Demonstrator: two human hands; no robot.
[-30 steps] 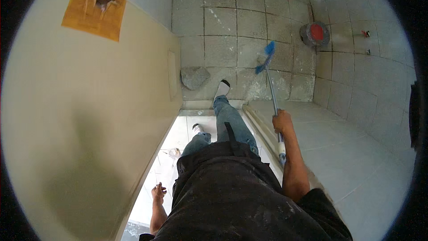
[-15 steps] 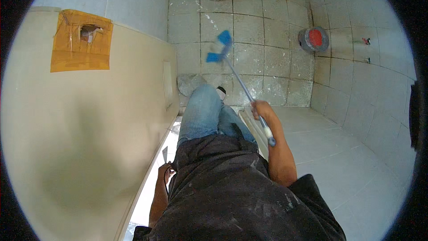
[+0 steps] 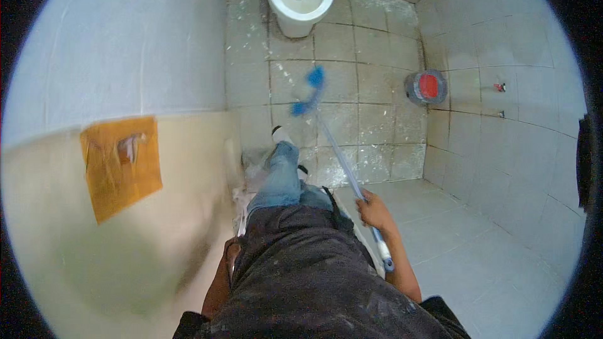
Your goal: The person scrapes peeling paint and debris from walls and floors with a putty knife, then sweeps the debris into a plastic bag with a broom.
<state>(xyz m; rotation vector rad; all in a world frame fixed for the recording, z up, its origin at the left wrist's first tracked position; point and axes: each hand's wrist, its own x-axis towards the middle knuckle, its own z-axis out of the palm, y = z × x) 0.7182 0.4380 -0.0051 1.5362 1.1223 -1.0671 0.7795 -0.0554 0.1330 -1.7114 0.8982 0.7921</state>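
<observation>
My right hand [image 3: 374, 211] is wrapped round the pale blue-grey handle of a long-handled brush [image 3: 341, 156]. The handle runs forward and slightly left, its butt end beside my right forearm. At the far end, two tufts of blue bristles [image 3: 316, 76] are above or on the tiled floor; motion blurs them, and contact with the tiles is not clear. My left hand [image 3: 233, 255] hangs low by my left hip, next to the cream door. Its fingers are mostly hidden in shadow and by my dark shirt.
A white toilet [image 3: 301, 16] stands ahead with its bowl uncovered. A grey bucket with something red in it [image 3: 427, 87] is by the right wall, near two small wall fittings [image 3: 500, 88]. The door [image 3: 188, 150] at left bears an orange tape patch [image 3: 122, 169].
My view has shifted forward, bringing the toilet bowl into sight. One foot has come forward into the room. The door stands differently at my left; the brush remains in my right hand.
</observation>
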